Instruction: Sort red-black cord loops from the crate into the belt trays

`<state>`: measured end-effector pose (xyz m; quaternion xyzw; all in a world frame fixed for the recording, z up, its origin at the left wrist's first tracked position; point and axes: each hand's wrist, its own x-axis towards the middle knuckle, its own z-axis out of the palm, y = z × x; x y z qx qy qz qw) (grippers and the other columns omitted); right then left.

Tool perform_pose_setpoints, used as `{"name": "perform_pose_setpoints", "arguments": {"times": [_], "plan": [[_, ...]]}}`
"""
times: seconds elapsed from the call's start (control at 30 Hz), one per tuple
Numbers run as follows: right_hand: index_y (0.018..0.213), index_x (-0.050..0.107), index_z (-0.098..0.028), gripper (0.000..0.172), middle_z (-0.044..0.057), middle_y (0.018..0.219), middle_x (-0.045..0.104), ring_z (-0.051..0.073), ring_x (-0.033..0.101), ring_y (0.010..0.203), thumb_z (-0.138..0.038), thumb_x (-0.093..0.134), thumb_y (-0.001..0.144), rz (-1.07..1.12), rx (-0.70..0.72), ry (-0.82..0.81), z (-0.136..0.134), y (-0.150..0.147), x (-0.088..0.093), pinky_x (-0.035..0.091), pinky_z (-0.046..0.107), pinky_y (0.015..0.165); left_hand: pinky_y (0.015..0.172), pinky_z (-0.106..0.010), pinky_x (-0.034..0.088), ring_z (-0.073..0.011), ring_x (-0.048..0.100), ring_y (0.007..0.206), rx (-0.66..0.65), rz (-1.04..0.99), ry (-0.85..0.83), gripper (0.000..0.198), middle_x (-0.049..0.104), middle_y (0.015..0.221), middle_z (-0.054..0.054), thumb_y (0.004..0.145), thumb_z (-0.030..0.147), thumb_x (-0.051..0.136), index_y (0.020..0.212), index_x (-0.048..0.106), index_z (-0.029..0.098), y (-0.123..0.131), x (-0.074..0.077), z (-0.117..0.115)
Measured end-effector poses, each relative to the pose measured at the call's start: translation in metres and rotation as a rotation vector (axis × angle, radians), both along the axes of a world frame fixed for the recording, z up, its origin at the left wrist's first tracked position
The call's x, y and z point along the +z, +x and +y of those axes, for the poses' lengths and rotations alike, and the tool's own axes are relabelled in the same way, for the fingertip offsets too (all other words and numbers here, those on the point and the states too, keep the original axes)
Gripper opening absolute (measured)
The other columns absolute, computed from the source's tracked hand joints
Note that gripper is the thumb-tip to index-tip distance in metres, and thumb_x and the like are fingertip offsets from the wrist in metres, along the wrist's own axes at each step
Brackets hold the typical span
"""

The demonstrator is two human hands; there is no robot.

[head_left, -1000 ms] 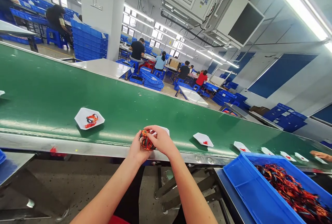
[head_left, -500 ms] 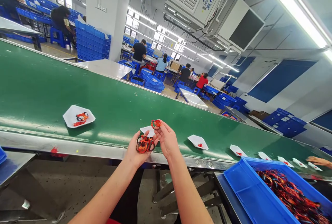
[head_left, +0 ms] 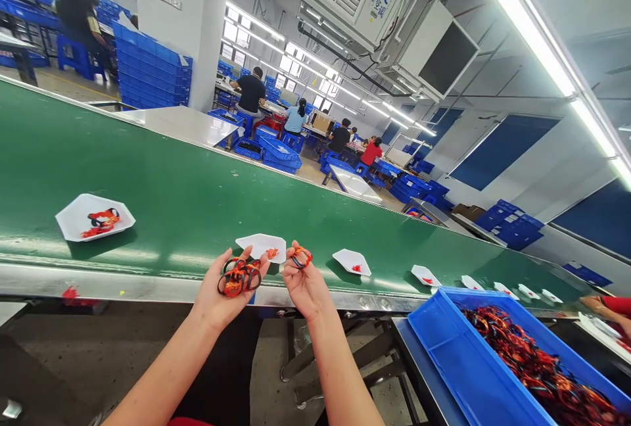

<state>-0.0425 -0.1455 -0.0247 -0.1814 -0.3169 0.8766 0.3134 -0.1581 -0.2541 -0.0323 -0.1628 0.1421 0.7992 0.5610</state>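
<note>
Cradling a bundle of orange-and-black cord loops (head_left: 240, 277) on its upturned palm, the left hand (head_left: 219, 299) stands open with its fingers lightly curled, and the bundle's long axis runs sideways across it. The right hand (head_left: 304, 284) pinches a small orange-and-black loop (head_left: 301, 258) between thumb and fingertips, just beside the left hand, so the small loop is nearer the right arm and the bundle lies to its left. Directly beyond the hands, a white plate (head_left: 260, 247) with red scraps sits on the green conveyor belt (head_left: 197, 209). Farther left, another white plate (head_left: 69, 223) carries a similar bundle (head_left: 102, 222). To the right, a blue crate (head_left: 458, 340) holds a heap of tangled cords (head_left: 532, 360), and a co-worker's hand (head_left: 596, 306) shows at the belt's far end. Beyond the belt, people (head_left: 251, 94) sit at tables (head_left: 182, 125) among stacked blue crates (head_left: 148, 71).
</note>
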Motion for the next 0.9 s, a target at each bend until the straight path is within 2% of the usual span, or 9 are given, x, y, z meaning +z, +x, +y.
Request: {"name": "perform_pose_setpoints", "arguments": {"times": [0.23, 0.3, 0.43, 0.53, 0.6, 0.67, 0.73, 0.8, 0.9], "plan": [[0.091, 0.066, -0.024, 0.019, 0.0, 0.083, 0.06, 0.007, 0.046, 0.055, -0.018, 0.061, 0.074, -0.019, 0.004, 0.147, 0.004, -0.005, -0.011, 0.048, 0.018, 0.05, 0.061, -0.04, 0.06, -0.032, 0.063, 0.099, 0.055, -0.009, -0.008, 0.028, 0.059, 0.11, -0.022, 0.087, 0.028, 0.047, 0.103, 0.06, 0.01, -0.005, 0.001, -0.006], [0.094, 0.065, -0.023, 0.02, 0.002, 0.085, 0.063, 0.008, 0.05, 0.057, -0.021, 0.059, 0.075, -0.126, -0.067, 0.347, 0.008, -0.017, -0.015, 0.048, 0.02, 0.053, 0.061, -0.04, 0.06, -0.033, 0.062, 0.101, 0.071, -0.008, 0.001, 0.028, 0.058, 0.111, -0.023, 0.087, 0.028, 0.047, 0.103, 0.059, 0.009, -0.008, 0.001, -0.009], [0.097, 0.063, -0.019, 0.025, 0.005, 0.081, 0.067, 0.013, 0.059, 0.063, -0.027, 0.043, 0.085, -0.5, -0.176, 0.941, 0.016, -0.055, -0.014, 0.049, 0.027, 0.058, 0.064, -0.039, 0.06, -0.0337, 0.06, 0.104, 0.135, 0.015, 0.032, 0.028, 0.057, 0.112, -0.024, 0.086, 0.028, 0.048, 0.103, 0.059, 0.008, -0.022, -0.001, -0.017], [0.086, 0.066, -0.019, 0.023, 0.003, 0.077, 0.067, 0.016, 0.06, 0.071, -0.021, 0.043, 0.083, -0.566, -0.165, 1.117, 0.017, -0.081, -0.008, 0.049, 0.034, 0.074, 0.066, -0.04, 0.06, -0.0326, 0.061, 0.102, 0.199, 0.012, 0.034, 0.027, 0.058, 0.111, -0.023, 0.086, 0.028, 0.049, 0.102, 0.059, 0.009, -0.032, -0.001, -0.023], [0.084, 0.067, -0.021, 0.022, 0.004, 0.085, 0.068, 0.018, 0.059, 0.085, -0.016, 0.046, 0.08, -0.579, -0.175, 1.198, 0.012, -0.088, -0.002, 0.043, 0.038, 0.088, 0.065, -0.04, 0.06, -0.0317, 0.062, 0.1, 0.223, 0.001, 0.032, 0.027, 0.058, 0.111, -0.022, 0.086, 0.029, 0.049, 0.101, 0.059, 0.009, -0.035, 0.0, -0.027], [0.088, 0.067, -0.021, 0.023, 0.004, 0.097, 0.067, 0.02, 0.057, 0.097, -0.015, 0.047, 0.08, -0.587, -0.2, 1.274, 0.001, -0.084, 0.004, 0.039, 0.038, 0.094, 0.064, -0.039, 0.06, -0.03, 0.063, 0.097, 0.227, -0.015, 0.038, 0.026, 0.058, 0.111, -0.022, 0.086, 0.029, 0.049, 0.101, 0.059, 0.01, -0.036, 0.001, -0.029], [0.094, 0.066, -0.021, 0.023, 0.004, 0.099, 0.066, 0.018, 0.058, 0.093, -0.019, 0.045, 0.084, -0.57, -0.198, 1.339, -0.014, -0.071, 0.009, 0.043, 0.033, 0.087, 0.062, -0.037, 0.06, -0.0281, 0.065, 0.093, 0.225, -0.028, 0.037, 0.025, 0.06, 0.109, -0.021, 0.086, 0.028, 0.049, 0.1, 0.06, 0.01, -0.035, 0.002, -0.029], [0.101, 0.062, -0.022, 0.024, 0.002, 0.089, 0.066, 0.014, 0.059, 0.074, -0.026, 0.043, 0.088, -0.53, -0.116, 1.377, -0.031, -0.054, 0.013, 0.046, 0.027, 0.07, 0.061, -0.036, 0.059, -0.0267, 0.066, 0.088, 0.228, -0.024, 0.01, 0.024, 0.063, 0.103, -0.019, 0.086, 0.027, 0.048, 0.098, 0.061, 0.01, -0.032, 0.003, -0.027], [0.119, 0.054, -0.024, 0.034, -0.003, 0.076, 0.06, 0.009, 0.049, 0.053, -0.03, 0.052, 0.085, -0.529, 0.032, 1.443, -0.053, -0.033, 0.015, 0.042, 0.021, 0.055, 0.062, -0.036, 0.059, -0.026, 0.067, 0.083, 0.213, -0.009, -0.021, 0.024, 0.066, 0.095, -0.017, 0.086, 0.026, 0.047, 0.096, 0.063, 0.01, -0.026, 0.006, -0.023]]}}
